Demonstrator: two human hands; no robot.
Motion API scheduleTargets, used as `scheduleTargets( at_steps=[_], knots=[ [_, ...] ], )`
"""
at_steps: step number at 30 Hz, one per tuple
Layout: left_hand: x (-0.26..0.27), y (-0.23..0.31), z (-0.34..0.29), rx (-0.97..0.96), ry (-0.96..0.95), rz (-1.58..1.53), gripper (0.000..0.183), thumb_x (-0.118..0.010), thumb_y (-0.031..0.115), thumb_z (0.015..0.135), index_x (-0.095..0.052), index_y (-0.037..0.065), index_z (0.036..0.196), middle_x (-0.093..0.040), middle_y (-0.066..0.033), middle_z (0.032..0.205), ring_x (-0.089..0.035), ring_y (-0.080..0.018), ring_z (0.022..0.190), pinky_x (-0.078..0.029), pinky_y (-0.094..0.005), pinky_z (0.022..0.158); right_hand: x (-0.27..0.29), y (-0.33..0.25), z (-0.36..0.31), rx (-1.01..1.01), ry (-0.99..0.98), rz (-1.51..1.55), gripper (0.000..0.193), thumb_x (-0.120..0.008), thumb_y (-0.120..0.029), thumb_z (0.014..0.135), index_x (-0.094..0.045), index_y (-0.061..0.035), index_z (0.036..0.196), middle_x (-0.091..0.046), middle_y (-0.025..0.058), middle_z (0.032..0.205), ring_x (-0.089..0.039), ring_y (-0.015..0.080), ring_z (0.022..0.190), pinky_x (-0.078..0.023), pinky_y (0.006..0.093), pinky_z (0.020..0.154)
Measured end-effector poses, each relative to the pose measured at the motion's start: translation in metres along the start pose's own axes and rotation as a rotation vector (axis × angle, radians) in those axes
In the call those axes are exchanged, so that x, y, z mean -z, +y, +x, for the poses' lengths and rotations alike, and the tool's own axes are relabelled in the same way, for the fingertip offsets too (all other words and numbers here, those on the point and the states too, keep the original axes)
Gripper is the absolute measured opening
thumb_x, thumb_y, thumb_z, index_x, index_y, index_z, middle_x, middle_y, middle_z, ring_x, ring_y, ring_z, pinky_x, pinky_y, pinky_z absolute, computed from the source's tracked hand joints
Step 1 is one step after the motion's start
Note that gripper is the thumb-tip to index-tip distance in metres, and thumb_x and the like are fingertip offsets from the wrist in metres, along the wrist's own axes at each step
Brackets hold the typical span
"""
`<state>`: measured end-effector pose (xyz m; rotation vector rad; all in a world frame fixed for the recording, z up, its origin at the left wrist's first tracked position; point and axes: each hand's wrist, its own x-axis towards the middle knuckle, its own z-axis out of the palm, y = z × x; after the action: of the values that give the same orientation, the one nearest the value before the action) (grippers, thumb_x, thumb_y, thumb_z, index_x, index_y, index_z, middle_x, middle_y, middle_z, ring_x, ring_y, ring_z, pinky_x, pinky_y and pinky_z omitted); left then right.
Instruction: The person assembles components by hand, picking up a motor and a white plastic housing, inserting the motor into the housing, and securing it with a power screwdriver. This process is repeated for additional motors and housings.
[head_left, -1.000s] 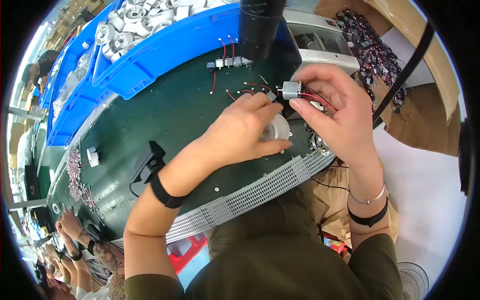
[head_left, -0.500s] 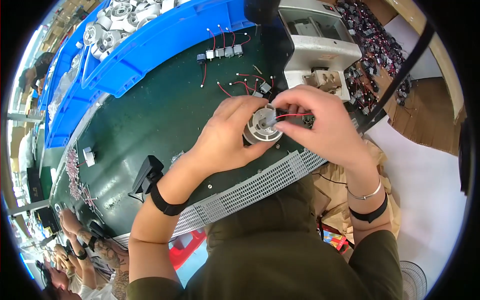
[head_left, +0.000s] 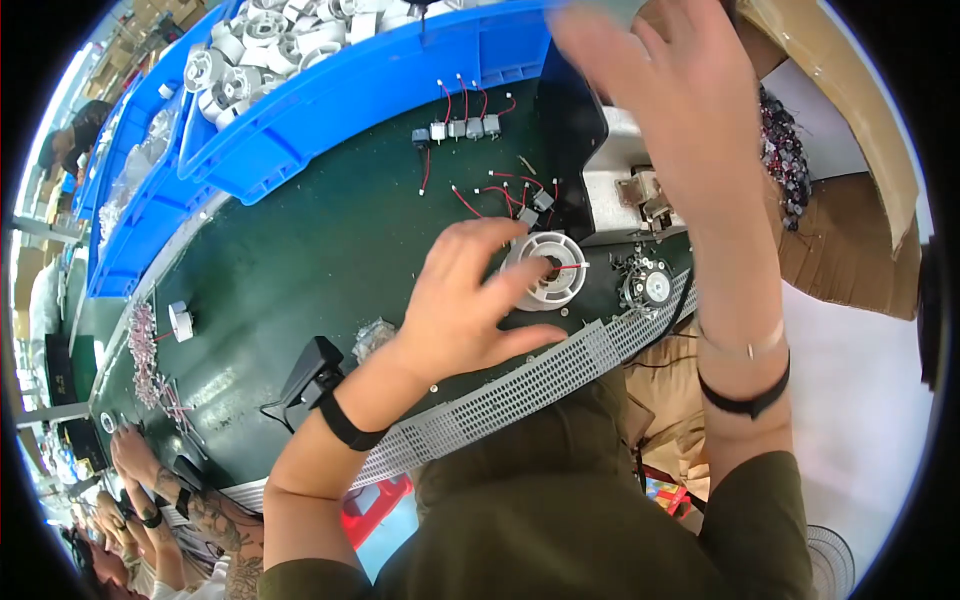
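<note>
A white round plastic housing (head_left: 571, 290) sits on the green bench top, with a dark centre and a short red wire (head_left: 570, 267) with a white tip lying across it. My left hand (head_left: 462, 290) has its fingers spread at the housing's left side, one fingertip reaching over its middle. Raised at the upper right, my right hand (head_left: 690, 120) is in front of the grey machine (head_left: 612, 200); motion smears its fingers, so I cannot tell whether they hold anything. Just beyond the housing lie small grey motors (head_left: 543, 200) with red wires.
A blue bin (head_left: 330, 130) of white housings stands at the far left. Several small motors (head_left: 475, 128) line up near it. Right of the housing is a round dish (head_left: 655, 287) with small screws around it. A perforated grey strip (head_left: 500, 390) edges the bench. Another person's arm (head_left: 145, 465) shows lower left.
My right hand has let go at the housing and moved up and right. My left hand has loosened from around the housing, which now rests on the bench with the red wire across it.
</note>
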<state>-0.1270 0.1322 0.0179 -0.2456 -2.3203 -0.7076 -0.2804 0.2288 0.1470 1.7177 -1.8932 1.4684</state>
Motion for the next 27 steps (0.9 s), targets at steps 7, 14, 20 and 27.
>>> scheduleTargets(
  at_steps=[7,14,20,27],
  knots=[
    [-0.011,0.012,0.003,-0.150,-0.078,0.305,0.041,-0.073,0.037,0.066,-0.061,0.020,0.101,-0.054,-0.0123,0.113,-0.054,-0.0313,0.103,-0.044,-0.0452,0.088,-0.039,-0.026,0.124,-0.509,-0.025,0.723,0.048,-0.072,-0.028,0.079,-0.053,0.0057,0.108,-0.058,0.0100,0.096,-0.053,0.0153,0.089,-0.044,0.0285,0.078],
    [-0.016,0.001,0.002,-0.117,-0.050,0.170,0.046,-0.079,0.022,0.063,-0.060,0.004,0.102,-0.056,-0.0192,0.114,-0.060,-0.0310,0.090,-0.051,-0.0389,0.079,-0.002,0.006,0.090,-0.023,-0.182,0.975,0.020,-0.068,-0.018,0.076,-0.059,-0.0030,0.085,-0.057,0.0068,0.077,-0.055,0.0146,0.067,-0.045,0.0275,0.068],
    [-0.017,-0.002,0.001,-0.087,-0.036,0.144,0.041,-0.080,0.019,0.060,-0.064,0.003,0.094,-0.058,-0.0193,0.111,-0.061,-0.0313,0.087,-0.052,-0.0384,0.075,0.046,0.014,-0.011,-0.375,0.421,0.654,0.030,-0.061,-0.015,0.079,-0.051,0.0016,0.103,-0.054,0.0080,0.065,-0.054,0.0192,0.052,-0.047,0.0313,0.052],
    [-0.017,0.002,0.003,-0.023,-0.068,0.131,0.037,-0.081,0.017,0.058,-0.065,0.004,0.089,-0.058,-0.0189,0.109,-0.061,-0.0303,0.088,-0.052,-0.0376,0.073,0.043,0.080,-0.041,0.183,0.093,1.796,0.039,-0.061,-0.010,0.076,-0.044,0.0051,0.108,-0.053,0.0104,0.061,-0.052,0.0214,0.047,-0.046,0.0314,0.048]
  ],
)
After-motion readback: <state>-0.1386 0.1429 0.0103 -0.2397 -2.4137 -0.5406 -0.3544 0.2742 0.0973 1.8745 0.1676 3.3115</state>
